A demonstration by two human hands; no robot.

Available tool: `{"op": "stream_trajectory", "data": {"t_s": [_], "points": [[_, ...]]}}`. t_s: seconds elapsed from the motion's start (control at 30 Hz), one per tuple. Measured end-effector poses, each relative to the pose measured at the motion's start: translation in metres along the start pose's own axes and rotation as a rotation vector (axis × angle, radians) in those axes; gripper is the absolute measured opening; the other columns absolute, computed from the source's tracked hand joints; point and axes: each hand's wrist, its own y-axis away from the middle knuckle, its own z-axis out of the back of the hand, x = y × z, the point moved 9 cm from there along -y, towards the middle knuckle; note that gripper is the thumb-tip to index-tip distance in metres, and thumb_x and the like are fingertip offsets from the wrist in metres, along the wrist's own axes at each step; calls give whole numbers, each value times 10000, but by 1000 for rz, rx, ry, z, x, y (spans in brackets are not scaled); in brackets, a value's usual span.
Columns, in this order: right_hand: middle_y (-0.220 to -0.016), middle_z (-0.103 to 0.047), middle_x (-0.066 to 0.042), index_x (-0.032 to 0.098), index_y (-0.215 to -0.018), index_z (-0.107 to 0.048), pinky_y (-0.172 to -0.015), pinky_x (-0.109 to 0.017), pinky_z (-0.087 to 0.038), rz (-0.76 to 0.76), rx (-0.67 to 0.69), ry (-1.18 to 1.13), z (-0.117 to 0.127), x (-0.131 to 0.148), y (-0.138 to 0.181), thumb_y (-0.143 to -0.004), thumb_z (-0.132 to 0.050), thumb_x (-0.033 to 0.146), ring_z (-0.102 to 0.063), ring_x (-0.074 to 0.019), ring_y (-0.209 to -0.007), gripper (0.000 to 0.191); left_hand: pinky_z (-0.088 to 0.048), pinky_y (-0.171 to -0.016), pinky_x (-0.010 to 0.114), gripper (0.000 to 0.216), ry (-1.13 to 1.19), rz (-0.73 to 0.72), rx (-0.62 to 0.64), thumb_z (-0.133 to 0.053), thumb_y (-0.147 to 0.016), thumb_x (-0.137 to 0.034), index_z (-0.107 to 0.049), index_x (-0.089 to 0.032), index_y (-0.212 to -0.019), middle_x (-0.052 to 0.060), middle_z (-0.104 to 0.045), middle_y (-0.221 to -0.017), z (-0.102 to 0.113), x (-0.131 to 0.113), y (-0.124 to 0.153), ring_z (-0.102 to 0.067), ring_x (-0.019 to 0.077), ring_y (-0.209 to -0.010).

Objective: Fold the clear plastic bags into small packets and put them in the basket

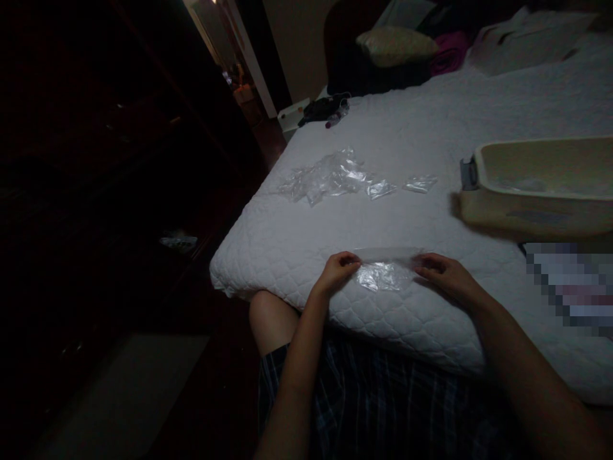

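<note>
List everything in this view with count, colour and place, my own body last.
Bed: one, white cover, centre to right
Plastic bag: at least one, clear, between the hands
Loose bags: a heap, uncountable, clear, on the bed
Flat packets: two, clear, right of the heap
Tub: one, cream, right side
Pillow: one, pale, far end
Rolled cloth: one, pink, beside the pillow
Bottle: one, clear, far left corner
Wrapper: one, pale, low at left
Other things at left: too dark to tell
Left hand: one, bare, holding the bag's left end
Right hand: one, bare, at its right end
Knee: one, bare, near edge
</note>
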Motion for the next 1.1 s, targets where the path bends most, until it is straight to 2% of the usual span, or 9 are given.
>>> {"op": "stream_trajectory", "data": {"t_s": [0.17, 0.33, 0.57, 0.7, 0.83, 1.1], "points": [[-750, -691, -64, 171, -932, -701, -509, -284, -452, 18, 10, 87, -1, 9, 4, -656, -736, 554, -567, -153, -573, 473, -437, -684, 251, 233, 3, -9, -3, -787, -598, -292, -672, -138, -730, 26, -671, -735, 0, 1, -1, -578, 118, -684], [-752, -688, -51, 184, -821, -691, -592, -305, -472, 77, -40, 93, -1, 6, 3, -682, -712, 506, -606, -179, -652, 351, -403, -637, 227, 182, 15, -22, -33, -740, -612, -262, -669, -139, -726, 4, -644, -695, 1, 5, -1, -553, 102, -652], [-746, -676, -43, 205, -767, -675, -623, -318, -457, 129, -146, 78, 2, 8, 7, -666, -678, 404, -602, -188, -675, 223, -385, -584, 211, 138, -53, -13, -33, -685, -620, -160, -698, -137, -755, -7, -629, -664, 3, 3, 0, -530, 96, -612], [-737, -668, -42, 209, -765, -675, -619, -331, -452, 134, -158, 116, 3, 13, 9, -672, -668, 410, -591, -189, -656, 221, -422, -645, 235, 154, -103, -70, -49, -649, -663, -130, -732, -152, -790, 11, -660, -719, 5, -3, 2, -562, 119, -676], [-711, -656, -33, 212, -750, -672, -607, -328, -448, 146, -154, 118, 1, 17, 10, -668, -642, 400, -577, -182, -635, 208, -454, -743, 267, 85, -106, -151, -32, -665, -657, -107, -724, -160, -686, 33, -677, -762, 3, -12, 3, -602, 151, -777], [-750, -663, -41, 207, -822, -685, -626, -336, -448, 160, -128, 216, 0, 11, 12, -668, -608, 331, -590, -191, -663, 212, -446, -693, 253, 71, -80, -154, -51, -642, -659, -110, -700, -152, -655, 29, -655, -749, 3, -11, 5, -587, 138, -746]]}}
